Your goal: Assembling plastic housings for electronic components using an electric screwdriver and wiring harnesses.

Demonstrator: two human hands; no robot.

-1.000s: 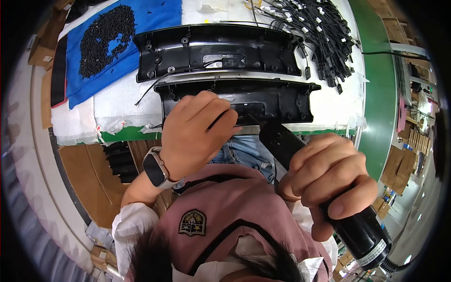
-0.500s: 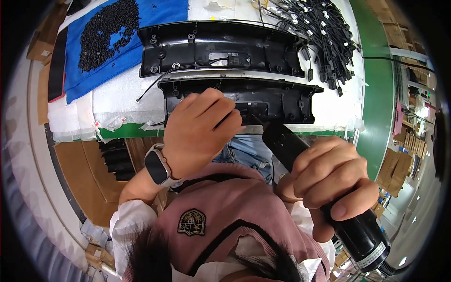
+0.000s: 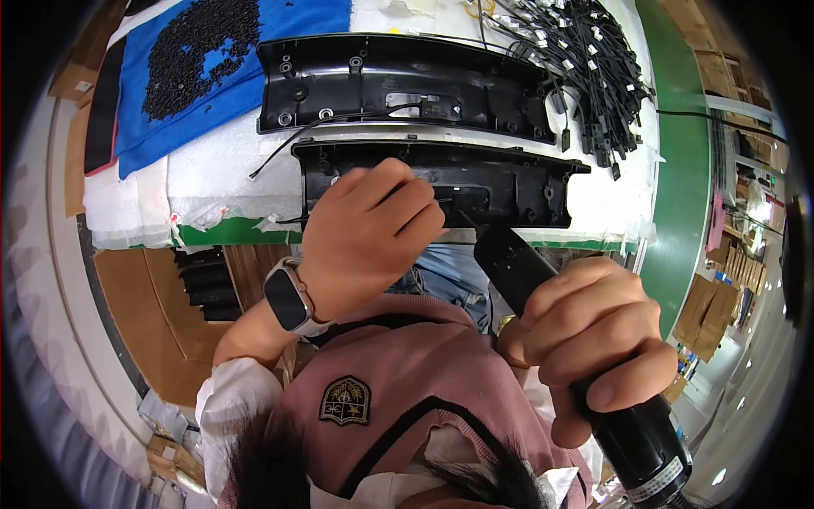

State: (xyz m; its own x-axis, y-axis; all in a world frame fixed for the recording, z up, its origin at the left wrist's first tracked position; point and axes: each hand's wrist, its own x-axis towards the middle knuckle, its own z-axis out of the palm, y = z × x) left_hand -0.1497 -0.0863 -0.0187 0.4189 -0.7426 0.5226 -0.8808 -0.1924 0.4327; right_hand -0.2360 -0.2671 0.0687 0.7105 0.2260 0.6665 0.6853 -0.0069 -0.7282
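Note:
My right hand [image 3: 598,339] is wrapped round a black electric screwdriver [image 3: 517,265]. Its thin bit points up and left to the front edge of the nearer black plastic housing [image 3: 530,188]; whether the tip touches cannot be made out. Over the left half of that housing lies my left hand [image 3: 373,222], fingers curled down and closed, its fingertips and anything in them hidden. Behind it rests a second long black housing [image 3: 500,93], open side up, with a black cable [image 3: 297,140] trailing out to the left.
A blue cloth [image 3: 136,148] at the back left bears a heap of small black screws [image 3: 182,76]. Bundled black cables with white tags [image 3: 593,85] lie at the back right. Below the table edge on the left stands an open cardboard box [image 3: 144,314].
The screwdriver's rear end and my right hand have swung slightly left. My left hand stays over the nearer housing, and the whole view has shifted a little.

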